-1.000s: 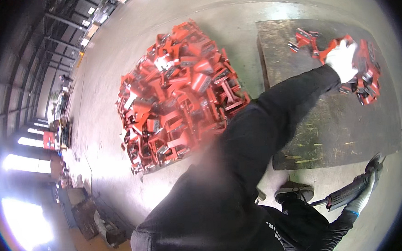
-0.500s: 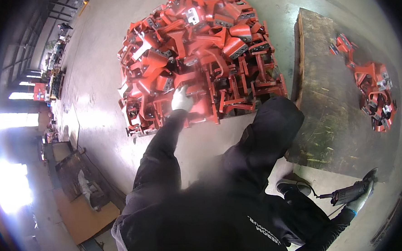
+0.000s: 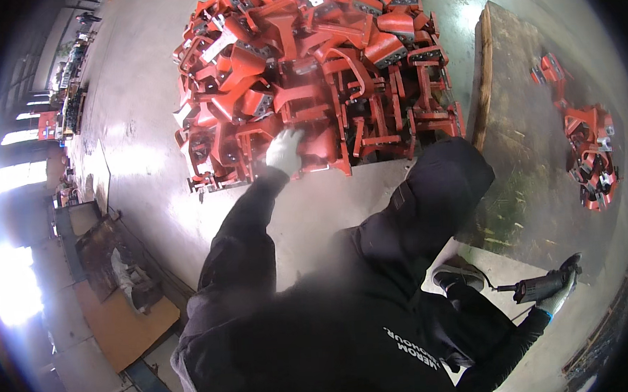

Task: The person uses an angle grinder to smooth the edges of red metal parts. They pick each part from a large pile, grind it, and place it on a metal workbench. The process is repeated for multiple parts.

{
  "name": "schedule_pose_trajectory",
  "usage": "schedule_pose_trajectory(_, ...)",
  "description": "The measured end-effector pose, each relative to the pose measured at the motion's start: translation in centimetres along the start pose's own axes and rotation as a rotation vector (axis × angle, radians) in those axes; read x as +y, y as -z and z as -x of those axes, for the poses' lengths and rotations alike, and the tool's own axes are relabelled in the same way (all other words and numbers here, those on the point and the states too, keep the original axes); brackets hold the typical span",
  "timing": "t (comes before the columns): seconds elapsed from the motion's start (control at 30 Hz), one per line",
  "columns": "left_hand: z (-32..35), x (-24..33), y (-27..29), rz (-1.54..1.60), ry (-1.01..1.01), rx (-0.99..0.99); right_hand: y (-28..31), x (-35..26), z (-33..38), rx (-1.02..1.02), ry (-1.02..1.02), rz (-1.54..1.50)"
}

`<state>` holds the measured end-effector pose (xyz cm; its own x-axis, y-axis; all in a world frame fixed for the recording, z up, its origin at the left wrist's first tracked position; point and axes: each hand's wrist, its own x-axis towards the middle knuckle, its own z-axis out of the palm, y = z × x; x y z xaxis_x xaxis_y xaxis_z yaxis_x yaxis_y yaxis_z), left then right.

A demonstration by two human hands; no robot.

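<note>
My left hand, in a white glove, reaches to the near edge of a large heap of red metal brackets. Its fingers are stretched out against a red bracket, and I see no grip around it. At the lower right, my right hand, also gloved in white, is closed round a black angle grinder. The grinder hangs by the near edge of a dark wooden table. Its cord runs left toward a dark shoe. How the fingers wrap the tool is partly hidden.
Several more red brackets lie toward the table's right side. A dark-clothed bulky form rises between the heap and the table. Left stand a brown board and a crumpled light-coloured item. Machinery lines the far left.
The view has shifted, so the heap sits higher in the picture. My left hand stays by the same near brackets. The grinder remains in my right hand, slightly higher in view.
</note>
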<state>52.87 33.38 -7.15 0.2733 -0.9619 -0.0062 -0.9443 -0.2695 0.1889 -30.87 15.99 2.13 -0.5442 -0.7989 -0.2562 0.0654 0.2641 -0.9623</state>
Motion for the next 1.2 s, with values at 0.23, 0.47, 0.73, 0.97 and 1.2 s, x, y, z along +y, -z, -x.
schedule_pose_trajectory(0.23, -0.7, 2.1, -2.1, 0.63, 0.897, 0.144, 1.3, 0.7, 0.3, 0.045, -0.055, -0.092)
schedule_pose_trajectory(0.47, -4.0, -7.1, -9.2, 1.911, 1.165, -0.29, -5.4, -2.8, 4.1, 0.009, 0.01, -0.114)
schedule_pose_trajectory(0.73, -6.9, -2.6, -9.8, 1.709, 1.393, -0.213, -2.0, -3.3, 4.5, 0.136, -0.055, -0.218)
schedule_pose_trajectory(0.97, -13.5, -6.4, -3.4, 1.551, 1.02, 0.107, -1.4, -3.5, 5.2, 0.243, -0.051, -0.287)
schedule_pose_trajectory(1.2, -22.1, 18.4, 10.8, 0.668, 0.264, 0.244, -5.0, -5.9, 6.2, 0.167, -0.099, -0.278)
